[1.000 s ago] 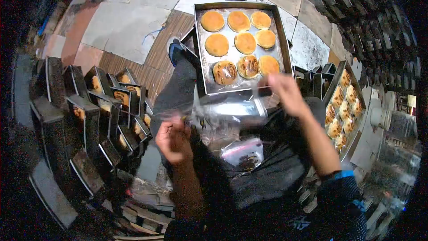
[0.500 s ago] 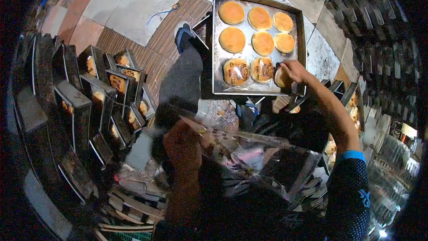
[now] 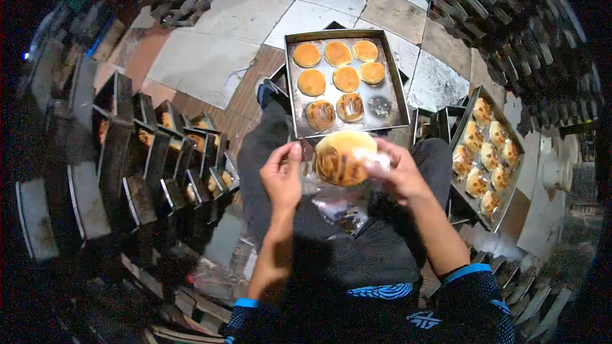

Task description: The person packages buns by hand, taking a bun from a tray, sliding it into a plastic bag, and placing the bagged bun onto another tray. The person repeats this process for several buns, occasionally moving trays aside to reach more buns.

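In front of my lap a round bun (image 3: 354,142) is held up, its lower part behind the dark print of a clear plastic bag (image 3: 330,169). My right hand (image 3: 401,172) grips the bun from the right, partly blurred. On the left, the thumb and fingers of my left hand (image 3: 282,175) pinch the bag's edge. Just beyond them lies a square metal baking tray (image 3: 395,83) with several golden buns. Two in its near row, a left bun (image 3: 320,115) and a middle bun (image 3: 349,107), wear printed wrappers. A bare dark patch shows at its near right corner.
At the right a second tray (image 3: 464,114) leans, full of wrapped buns (image 3: 489,156). Stacked dark trays (image 3: 150,153) with buns line the left side. More stacked metal pans (image 3: 491,19) stand at the far right. Crumpled clear plastic (image 3: 344,210) lies on my lap.
My right hand has lifted the near right bun out of the tray and brought it to my left hand. The bag is now around the bun's lower part. The view has shifted.
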Demonstrator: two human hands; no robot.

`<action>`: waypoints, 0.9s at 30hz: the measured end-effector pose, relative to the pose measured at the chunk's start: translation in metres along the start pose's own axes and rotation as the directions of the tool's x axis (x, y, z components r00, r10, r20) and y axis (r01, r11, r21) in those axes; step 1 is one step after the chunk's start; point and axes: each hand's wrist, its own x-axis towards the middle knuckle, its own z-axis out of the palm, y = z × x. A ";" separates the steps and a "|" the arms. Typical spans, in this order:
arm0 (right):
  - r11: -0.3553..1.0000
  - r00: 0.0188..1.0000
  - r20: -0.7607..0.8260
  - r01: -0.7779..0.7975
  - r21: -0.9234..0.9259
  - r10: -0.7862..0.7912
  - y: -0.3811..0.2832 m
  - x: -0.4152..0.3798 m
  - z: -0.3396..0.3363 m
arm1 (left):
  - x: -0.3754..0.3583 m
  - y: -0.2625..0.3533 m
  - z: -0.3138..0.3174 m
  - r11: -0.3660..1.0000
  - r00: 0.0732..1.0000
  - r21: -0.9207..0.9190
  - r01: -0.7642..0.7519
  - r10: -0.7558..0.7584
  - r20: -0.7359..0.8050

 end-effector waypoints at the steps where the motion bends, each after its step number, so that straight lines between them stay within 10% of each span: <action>1: 0.982 0.989 -0.029 0.139 -0.129 -0.144 0.000 -0.015 0.019 | -0.006 0.002 -0.003 0.996 0.996 -0.016 -0.085 0.085 0.019; 2: 0.928 0.957 -0.042 0.266 -0.260 -0.286 -0.002 -0.028 0.035 | -0.011 0.016 -0.004 0.985 0.985 -0.034 -0.167 0.169 0.037; 4: 0.721 0.818 0.169 0.567 -0.399 -0.550 -0.002 -0.051 0.056 | -0.036 0.063 -0.002 0.694 0.957 -0.664 0.279 -0.141 0.254; 5: 0.592 0.749 0.284 0.652 -0.474 -0.598 -0.005 -0.056 0.066 | -0.038 0.074 -0.006 0.593 0.934 -0.742 0.314 -0.052 0.354; 8: 0.269 0.558 0.499 0.800 -0.537 -0.663 -0.016 -0.057 0.076 | -0.058 0.104 0.001 0.637 0.943 -0.761 0.120 0.166 0.288; 11: 0.231 0.587 0.432 0.737 -0.636 -0.684 -0.037 -0.062 0.087 | -0.086 0.103 0.023 0.782 0.997 -0.620 -0.061 0.081 0.005; 16: 0.314 0.591 0.434 0.770 -0.556 -0.681 -0.026 -0.091 0.089 | -0.042 0.092 -0.035 0.412 0.971 -0.881 0.234 -0.048 0.235; 18: 0.636 0.604 0.775 0.675 -0.374 -0.186 -0.024 -0.093 0.071 | -0.051 0.110 -0.041 0.486 0.982 -0.855 0.180 -0.130 0.133; 21: 0.616 0.662 0.560 0.724 -0.309 -0.497 -0.035 -0.084 0.083 | -0.064 0.112 -0.029 0.442 0.956 -0.854 0.276 -0.038 0.289; 24: 0.582 0.648 0.602 0.737 -0.342 -0.467 -0.035 -0.079 0.092 | -0.065 0.109 -0.021 0.585 0.916 -0.715 0.383 -0.141 0.375; 27: 0.723 0.406 0.791 0.688 0.066 -0.459 -0.057 -0.101 0.090 | -0.044 0.097 -0.045 0.415 0.883 -0.780 0.468 -0.202 0.423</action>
